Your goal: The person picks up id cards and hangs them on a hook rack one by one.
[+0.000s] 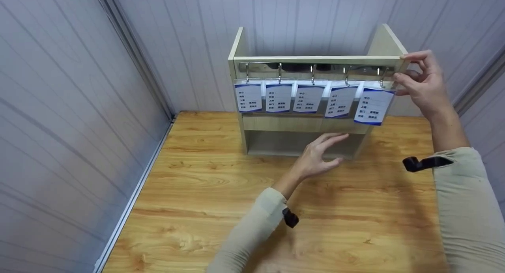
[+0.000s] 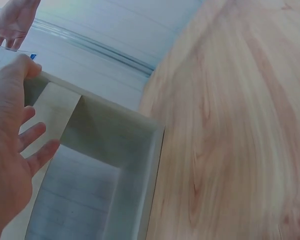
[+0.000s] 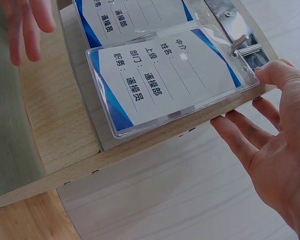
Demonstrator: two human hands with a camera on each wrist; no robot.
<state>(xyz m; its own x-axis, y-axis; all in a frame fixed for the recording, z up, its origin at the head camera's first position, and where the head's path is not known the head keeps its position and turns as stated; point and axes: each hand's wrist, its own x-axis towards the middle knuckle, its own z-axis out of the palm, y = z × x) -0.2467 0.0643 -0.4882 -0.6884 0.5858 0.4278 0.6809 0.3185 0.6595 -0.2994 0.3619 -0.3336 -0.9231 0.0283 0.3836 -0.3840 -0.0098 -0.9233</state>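
Observation:
A light wooden shelf unit (image 1: 303, 125) carries a metal hook rail (image 1: 262, 68) along its upper front. Several clear-sleeved name badges (image 1: 309, 99) with blue corners hang from the hooks in a row. At the right end, the last badge (image 3: 165, 82) hangs tilted and lower than the others. My right hand (image 1: 424, 79) grips the unit's upper right edge, its thumb at that badge's top corner and its fingers along the outer side panel. My left hand (image 1: 317, 156), fingers spread, hovers before the lower compartment and holds nothing.
The unit stands on a wood-grain tabletop (image 1: 189, 178), near a pale panelled wall (image 1: 165, 36). Another panelled wall (image 1: 59, 127) with a metal bottom rail runs along the left. Black straps (image 1: 426, 162) sit at both sleeve cuffs.

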